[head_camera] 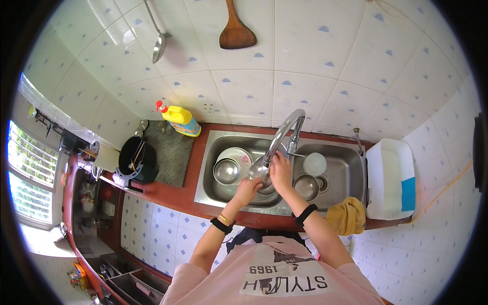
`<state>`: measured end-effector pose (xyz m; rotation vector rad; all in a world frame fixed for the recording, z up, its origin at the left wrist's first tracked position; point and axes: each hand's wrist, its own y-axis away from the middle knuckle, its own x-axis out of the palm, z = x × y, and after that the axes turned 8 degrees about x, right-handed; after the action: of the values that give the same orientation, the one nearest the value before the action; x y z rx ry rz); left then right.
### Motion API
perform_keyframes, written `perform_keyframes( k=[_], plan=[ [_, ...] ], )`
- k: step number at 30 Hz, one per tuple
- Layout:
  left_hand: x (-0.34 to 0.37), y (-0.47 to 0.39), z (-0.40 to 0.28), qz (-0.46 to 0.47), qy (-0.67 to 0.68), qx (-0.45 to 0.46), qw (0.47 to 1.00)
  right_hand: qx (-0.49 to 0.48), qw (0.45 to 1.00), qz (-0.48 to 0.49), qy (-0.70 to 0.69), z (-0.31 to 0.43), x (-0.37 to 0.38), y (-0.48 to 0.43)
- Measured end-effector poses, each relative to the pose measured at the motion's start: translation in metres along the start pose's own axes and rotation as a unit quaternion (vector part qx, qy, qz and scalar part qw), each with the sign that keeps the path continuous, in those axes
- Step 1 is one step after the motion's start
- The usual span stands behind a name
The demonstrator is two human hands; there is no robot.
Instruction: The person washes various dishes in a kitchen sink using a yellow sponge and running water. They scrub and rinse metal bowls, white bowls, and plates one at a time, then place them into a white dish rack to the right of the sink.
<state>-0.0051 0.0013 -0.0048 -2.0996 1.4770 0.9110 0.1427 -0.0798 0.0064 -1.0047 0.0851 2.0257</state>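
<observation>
Over the left sink basin (210, 183), my left hand (248, 190) grips the near edge of a shiny bowl (257, 171). On the bowl's right side is my right hand (280, 172), its fingers partly hidden behind the chrome faucet (273, 146). The spout ends right above this bowl. Beneath it, partly covered, another round metal vessel (267, 189) shows. To the left, a steel bowl (226, 171) rests on a white plate with a pink flower pattern (242, 155). The right basin (345, 164) holds a whitish translucent bowl (315, 164) and a steel bowl (306, 187) beside the drain.
A yellow pump bottle (182, 121) stands behind a grey mat (171, 160), with a black utensil holder (137, 156) farther left. A mustard cloth (347, 216) drapes over the sink's front edge. At right stands a white plastic container (389, 179). A wooden spatula (237, 34) and ladle (159, 47) hang above.
</observation>
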Motion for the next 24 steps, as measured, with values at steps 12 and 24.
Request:
perform_keyframes(
  k=[12,24],
  plan=[
    [-0.021,0.029,-0.006,-0.016,-0.305,0.207,0.93,-0.173,0.933,0.315,0.034,-0.027,-0.006,0.02],
    [-0.027,0.017,-0.038,0.016,-0.305,0.233,0.923,-0.263,0.94,0.117,0.181,-0.023,-0.01,0.004]
  ],
)
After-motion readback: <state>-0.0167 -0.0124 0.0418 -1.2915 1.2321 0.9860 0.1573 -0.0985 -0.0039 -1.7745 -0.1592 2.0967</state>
